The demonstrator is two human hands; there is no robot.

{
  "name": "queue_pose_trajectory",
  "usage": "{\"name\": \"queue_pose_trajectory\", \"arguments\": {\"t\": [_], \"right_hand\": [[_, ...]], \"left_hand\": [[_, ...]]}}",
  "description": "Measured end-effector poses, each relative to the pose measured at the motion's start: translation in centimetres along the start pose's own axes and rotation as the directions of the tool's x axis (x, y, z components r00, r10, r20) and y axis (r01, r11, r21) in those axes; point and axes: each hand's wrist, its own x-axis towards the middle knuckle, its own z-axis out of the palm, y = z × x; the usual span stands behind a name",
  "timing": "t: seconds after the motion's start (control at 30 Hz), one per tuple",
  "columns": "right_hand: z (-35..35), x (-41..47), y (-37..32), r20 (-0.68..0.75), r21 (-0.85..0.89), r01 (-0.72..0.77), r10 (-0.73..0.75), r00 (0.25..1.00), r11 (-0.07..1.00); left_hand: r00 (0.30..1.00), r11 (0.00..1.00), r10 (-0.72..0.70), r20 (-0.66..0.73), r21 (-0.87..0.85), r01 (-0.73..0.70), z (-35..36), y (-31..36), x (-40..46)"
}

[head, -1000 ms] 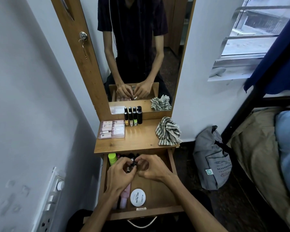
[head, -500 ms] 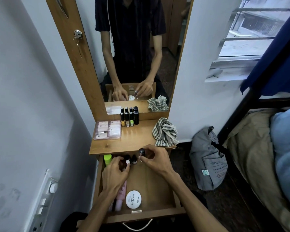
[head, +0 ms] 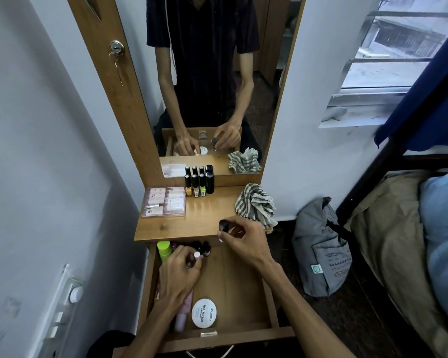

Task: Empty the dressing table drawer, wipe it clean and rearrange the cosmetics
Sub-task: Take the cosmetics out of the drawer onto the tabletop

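Four bottles (head: 199,184) stand in a row at the back of the counter (head: 207,215), beside one clear box (head: 164,202) and one striped cloth (head: 255,204). Your right hand (head: 243,241) has lifted its pinched dark-capped bottle (head: 224,225) to the counter's front edge; your left hand (head: 180,276) holds a white-capped bottle (head: 196,255) in the drawer (head: 233,282), whose right half lies bare.

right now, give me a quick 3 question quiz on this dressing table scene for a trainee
1. True or false: the right hand holds a dark-capped bottle above the tabletop's front edge.
2. Where is the round white tin? A) in the drawer B) on the tabletop C) on the bed
3. Fill in: the striped ___ lies at the tabletop's right end.

Key: 1 true; 2 A; 3 cloth
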Motion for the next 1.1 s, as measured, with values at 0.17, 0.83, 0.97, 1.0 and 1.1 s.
{"name": "queue_pose_trajectory", "arguments": {"t": [0.17, 0.83, 0.97, 1.0, 1.1], "right_hand": [[-0.2, 3.5, -0.7, -0.077, -0.022, -0.025, 0.023, 0.997, 0.999], [4.4, 10.8, -2.7, -0.088, -0.006, -0.081, 0.080, 0.993, 0.997], [5.5, 10.8, -3.4, -0.095, 0.008, -0.083, 0.083, 0.992, 0.997], [5.6, 10.8, -3.5, -0.095, 0.009, -0.087, 0.087, 0.992, 0.996], [6.0, 10.8, -3.6, -0.077, 0.010, -0.111, 0.112, 0.991, 0.994]], "left_hand": [[0.981, 0.972, 0.187, -0.050, -0.136, -0.192, -2.7, 2.8, 2.2], [0.989, 1.000, -0.016, -0.145, -0.013, 0.014, -5.8, 4.5, 15.3], [0.991, 1.000, -0.008, -0.132, -0.001, 0.008, -5.7, 4.4, 15.7], [0.992, 1.000, -0.008, -0.130, -0.010, 0.007, -5.7, 4.4, 15.8], [0.993, 0.999, -0.014, -0.117, -0.036, 0.010, -5.5, 4.5, 16.1]]}}
